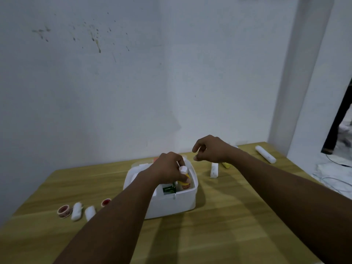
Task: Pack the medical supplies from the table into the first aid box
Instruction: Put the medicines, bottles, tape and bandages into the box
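Wooden table [219, 225] | left hand [167, 170] holds bottle [184, 178] over first aid box [171, 204]

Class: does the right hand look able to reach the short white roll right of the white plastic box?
Probably yes: the empty right hand hovers near the short white roll, with nothing between them.

first aid box [171, 204] 1 | white rolls [76, 211] [90, 213] [214, 170] [265, 154] 4 | red tape rolls [64, 211] [106, 202] 2 | yellow bottle [184, 177] 1 | yellow item [226, 165] 1 | green pack [169, 188] 1
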`<state>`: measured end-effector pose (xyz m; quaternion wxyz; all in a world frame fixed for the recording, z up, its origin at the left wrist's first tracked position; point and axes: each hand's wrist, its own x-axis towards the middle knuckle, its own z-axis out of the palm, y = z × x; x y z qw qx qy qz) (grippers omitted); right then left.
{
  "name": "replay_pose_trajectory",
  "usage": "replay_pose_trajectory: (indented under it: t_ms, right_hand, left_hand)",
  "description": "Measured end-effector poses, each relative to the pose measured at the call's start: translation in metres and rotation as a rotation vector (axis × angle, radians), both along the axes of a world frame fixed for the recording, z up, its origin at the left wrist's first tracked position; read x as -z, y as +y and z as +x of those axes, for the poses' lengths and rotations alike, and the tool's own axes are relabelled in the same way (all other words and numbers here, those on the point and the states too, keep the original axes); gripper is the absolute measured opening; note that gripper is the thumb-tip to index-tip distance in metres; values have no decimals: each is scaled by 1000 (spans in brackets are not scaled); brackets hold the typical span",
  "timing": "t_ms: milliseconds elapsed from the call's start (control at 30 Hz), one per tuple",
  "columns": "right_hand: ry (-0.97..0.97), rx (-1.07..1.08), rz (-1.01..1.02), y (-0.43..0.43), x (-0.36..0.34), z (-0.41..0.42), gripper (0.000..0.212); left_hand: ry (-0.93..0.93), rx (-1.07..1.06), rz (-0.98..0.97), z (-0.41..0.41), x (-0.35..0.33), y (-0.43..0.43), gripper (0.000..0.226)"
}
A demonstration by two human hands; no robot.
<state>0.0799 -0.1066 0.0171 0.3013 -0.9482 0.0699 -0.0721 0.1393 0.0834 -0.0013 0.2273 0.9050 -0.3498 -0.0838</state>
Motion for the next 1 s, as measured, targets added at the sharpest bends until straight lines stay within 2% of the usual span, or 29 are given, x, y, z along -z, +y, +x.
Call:
replay_pose_trajectory:
  t_ms: [167,300,533,633,900,1000]
  right_hand:
    - [-31,74,-52,-28,-14,-22,24]
    - [-74,206,-36,-67,-21,-34,17]
    - [-8,288,-31,-105,14,-34,9]
    - [45,271,-28,-95,37,-24,15]
    - [207,352,-99,-52,89,27,41]
    - [167,366,-110,-38,97,31,45]
  left_hand:
    - [-118,-17,-30,1,-26,-11,49]
    - [-212,-2,-85,6,-38,-37,36]
    - [-153,85,-97,7,-20,-99,21]
    - [-119,80,-107,14,-5,-114,13]
    - [-24,6,-80,43,18,-126,34]
    - [-16,-3,-99,45,11,-127,37]
